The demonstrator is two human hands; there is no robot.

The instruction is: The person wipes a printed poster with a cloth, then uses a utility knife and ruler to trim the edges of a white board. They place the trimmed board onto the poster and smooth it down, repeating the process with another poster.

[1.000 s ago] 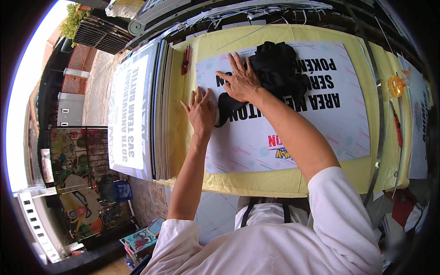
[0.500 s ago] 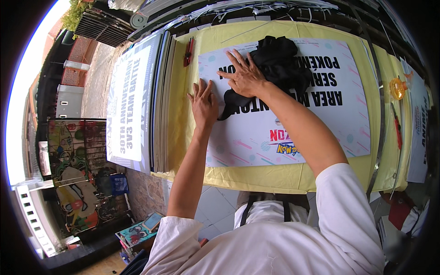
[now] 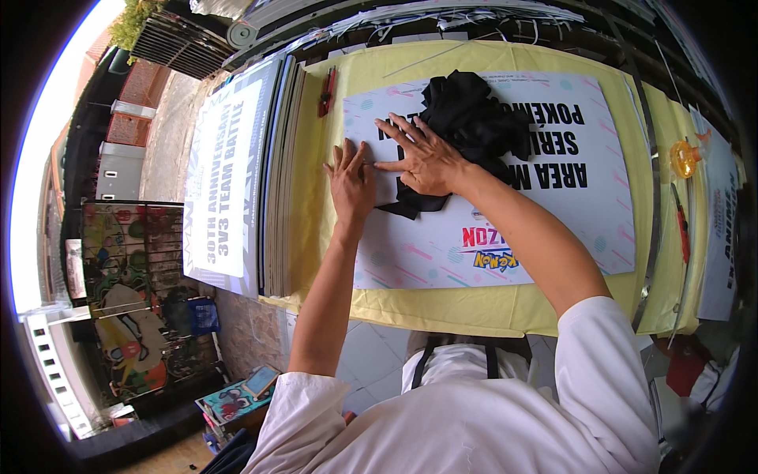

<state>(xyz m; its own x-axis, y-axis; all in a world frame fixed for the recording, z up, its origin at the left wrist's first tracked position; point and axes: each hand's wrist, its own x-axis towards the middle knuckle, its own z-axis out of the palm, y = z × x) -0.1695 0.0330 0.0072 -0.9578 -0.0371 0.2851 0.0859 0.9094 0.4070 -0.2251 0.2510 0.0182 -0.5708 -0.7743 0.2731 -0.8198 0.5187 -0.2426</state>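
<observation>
Black cloth (image 3: 472, 110) under right hand (image 3: 429, 160); left hand (image 3: 352, 183) at board (image 3: 564, 237) edge; both splayed, seemingly gripping nothing.

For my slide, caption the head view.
Left hand at the edge of a printed board, right hand beside bunched black cloth.

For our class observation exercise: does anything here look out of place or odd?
The white printed board looks odd: its lettering appears upside down, and a crumpled black cloth covers some of it.

The bare right hand (image 3: 426, 164) is drawing back; the crumpled black cloth (image 3: 466, 110) is shifting its loose end likewise.
</observation>
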